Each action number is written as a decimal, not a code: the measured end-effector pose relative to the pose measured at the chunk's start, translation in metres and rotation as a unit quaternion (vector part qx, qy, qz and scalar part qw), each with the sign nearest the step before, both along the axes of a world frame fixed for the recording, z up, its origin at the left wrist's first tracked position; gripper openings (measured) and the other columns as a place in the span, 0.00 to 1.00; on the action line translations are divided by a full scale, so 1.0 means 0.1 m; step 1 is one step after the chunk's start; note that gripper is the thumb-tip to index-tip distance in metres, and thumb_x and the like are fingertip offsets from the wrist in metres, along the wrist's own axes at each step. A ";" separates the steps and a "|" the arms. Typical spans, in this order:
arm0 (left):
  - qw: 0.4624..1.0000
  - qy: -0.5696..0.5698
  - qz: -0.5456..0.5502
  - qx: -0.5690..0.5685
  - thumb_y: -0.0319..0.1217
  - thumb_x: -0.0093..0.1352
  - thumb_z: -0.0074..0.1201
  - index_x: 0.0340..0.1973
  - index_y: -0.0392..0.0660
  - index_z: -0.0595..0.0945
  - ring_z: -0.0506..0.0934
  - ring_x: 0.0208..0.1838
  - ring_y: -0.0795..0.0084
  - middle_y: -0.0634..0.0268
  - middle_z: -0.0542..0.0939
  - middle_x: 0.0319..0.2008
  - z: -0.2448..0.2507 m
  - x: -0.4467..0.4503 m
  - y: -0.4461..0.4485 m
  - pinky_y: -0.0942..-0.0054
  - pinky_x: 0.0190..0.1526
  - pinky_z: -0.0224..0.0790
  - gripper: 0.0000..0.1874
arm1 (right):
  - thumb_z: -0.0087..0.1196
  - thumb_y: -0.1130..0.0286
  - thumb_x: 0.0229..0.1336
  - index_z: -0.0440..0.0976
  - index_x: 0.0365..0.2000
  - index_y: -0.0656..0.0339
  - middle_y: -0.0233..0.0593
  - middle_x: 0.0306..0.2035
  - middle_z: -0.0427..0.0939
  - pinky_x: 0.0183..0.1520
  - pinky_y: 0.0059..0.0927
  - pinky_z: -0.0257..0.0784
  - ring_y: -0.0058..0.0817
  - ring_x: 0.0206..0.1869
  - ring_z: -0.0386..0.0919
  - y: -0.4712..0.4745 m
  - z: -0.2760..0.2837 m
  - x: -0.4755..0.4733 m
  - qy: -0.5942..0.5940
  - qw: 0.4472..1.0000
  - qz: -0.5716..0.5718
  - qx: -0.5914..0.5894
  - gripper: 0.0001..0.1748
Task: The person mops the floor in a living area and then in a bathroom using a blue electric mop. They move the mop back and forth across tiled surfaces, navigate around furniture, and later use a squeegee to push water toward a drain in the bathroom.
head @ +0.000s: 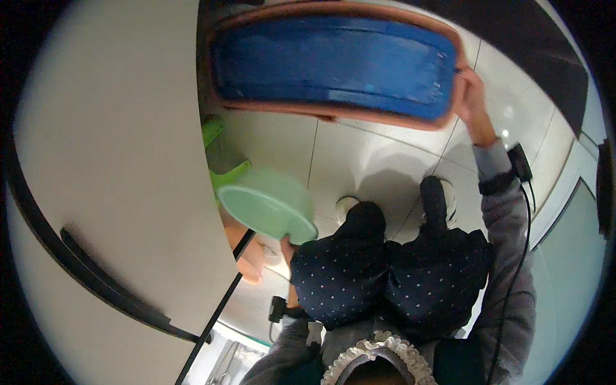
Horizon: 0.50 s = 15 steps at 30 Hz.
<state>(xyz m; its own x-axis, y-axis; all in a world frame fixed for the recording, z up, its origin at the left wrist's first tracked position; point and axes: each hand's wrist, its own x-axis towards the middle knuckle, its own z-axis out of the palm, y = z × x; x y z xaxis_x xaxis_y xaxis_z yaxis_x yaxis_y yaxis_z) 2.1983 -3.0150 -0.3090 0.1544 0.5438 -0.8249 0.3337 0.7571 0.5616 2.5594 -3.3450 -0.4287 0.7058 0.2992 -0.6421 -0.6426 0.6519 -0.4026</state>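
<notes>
My right hand (471, 98) grips the short right end of a long rectangular plastic tub (332, 62), blue inside with an orange-pink rim. The tub's left end reaches the pale panel's edge. Down by my knee, my left hand (287, 248) holds the near rim of a light green plastic basin (269, 202), which is tilted on its side. My knees in dark dotted cloth hide part of the left hand. Nothing shows inside the basin from this angle.
A large pale cabinet panel (120, 144) with a dark handle (115, 279) fills the left. Bright green plastic parts (231, 174) and an orange-pink plastic object (249, 262) lie beside it. Pale tiles (269, 139) cover the floor. A framed glass door (568, 269) stands right; a black cable (519, 269) follows my right sleeve.
</notes>
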 end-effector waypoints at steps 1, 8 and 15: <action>0.999 0.025 0.006 -0.023 0.31 0.62 0.44 0.42 0.39 0.69 0.72 0.40 0.69 0.63 0.73 0.39 0.05 -0.14 -0.07 0.71 0.41 0.67 0.14 | 0.41 0.67 0.47 0.67 0.34 0.62 0.36 0.31 0.72 0.43 0.28 0.66 0.26 0.36 0.70 0.28 -0.01 -0.05 -0.031 0.998 0.009 0.048 0.13; 0.995 0.077 -0.020 -0.061 0.30 0.62 0.44 0.42 0.39 0.69 0.72 0.40 0.69 0.63 0.73 0.39 0.13 -0.46 -0.23 0.71 0.41 0.67 0.14 | 0.45 0.50 0.50 0.68 0.35 0.73 0.47 0.37 0.72 0.46 0.33 0.61 0.31 0.42 0.67 2.30 0.04 0.07 -0.177 0.929 0.204 -0.253 0.30; 0.993 0.078 -0.050 -0.077 0.30 0.62 0.44 0.41 0.39 0.70 0.72 0.39 0.70 0.63 0.73 0.38 -0.08 -0.48 -0.22 0.71 0.40 0.67 0.13 | 0.50 0.66 0.41 0.65 0.39 0.72 0.49 0.32 0.73 0.38 0.34 0.65 0.37 0.35 0.72 2.97 0.26 0.57 -0.340 0.892 0.175 -0.240 0.24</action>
